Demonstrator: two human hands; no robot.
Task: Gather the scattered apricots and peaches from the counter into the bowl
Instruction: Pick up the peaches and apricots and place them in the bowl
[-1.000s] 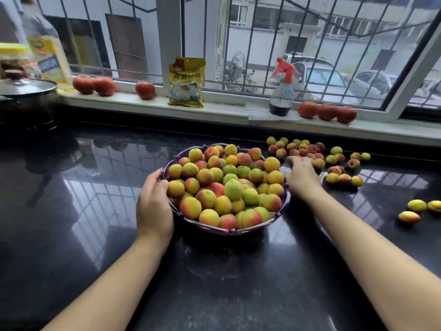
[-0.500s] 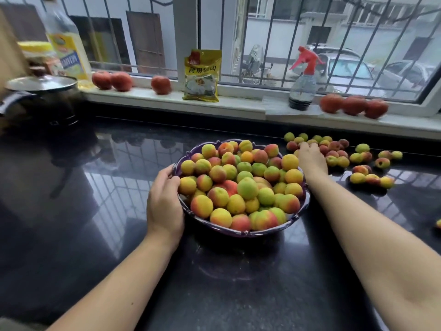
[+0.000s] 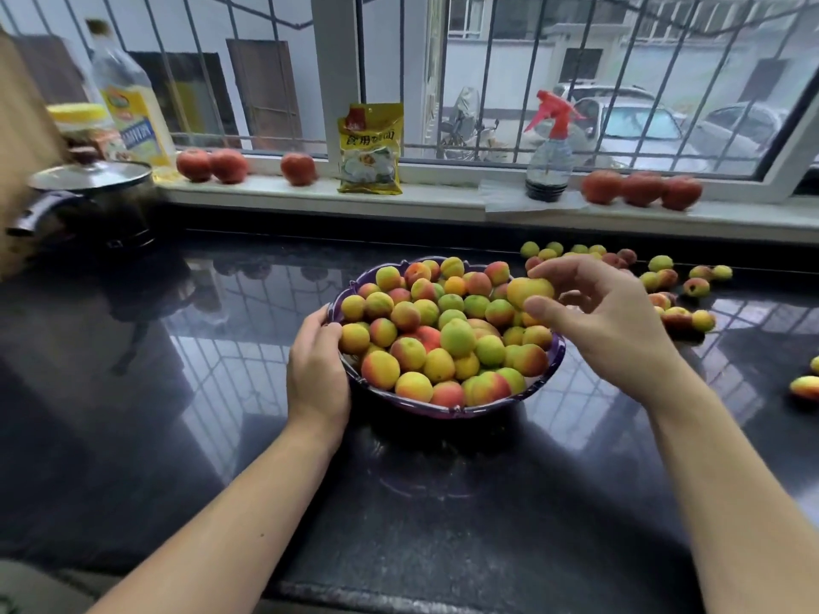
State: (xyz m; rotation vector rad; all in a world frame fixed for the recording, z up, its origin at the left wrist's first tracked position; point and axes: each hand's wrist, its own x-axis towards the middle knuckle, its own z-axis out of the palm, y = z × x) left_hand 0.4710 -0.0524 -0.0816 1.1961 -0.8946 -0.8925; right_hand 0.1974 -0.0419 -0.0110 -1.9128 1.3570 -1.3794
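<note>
The left hand (image 3: 317,370) cups the purple bowl (image 3: 447,409) at frame centre, likely steadying it. The right hand (image 3: 607,321) pinches a yellow apricot (image 3: 527,291) in its fingers above the heap; loose fruit (image 3: 673,299) waits on the table (image 3: 177,392), right.

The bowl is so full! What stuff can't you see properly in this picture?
- Bowl, head view: its inside and bottom are covered by the heaped fruit.
- Loose fruit on the counter: the right hand hides part of the pile.
- Yellow fruit: whether the right hand grips or only touches it is unclear.
- Fruit at the right edge: cut off by the frame.
- Yellow packet: print too blurred to read.
</note>
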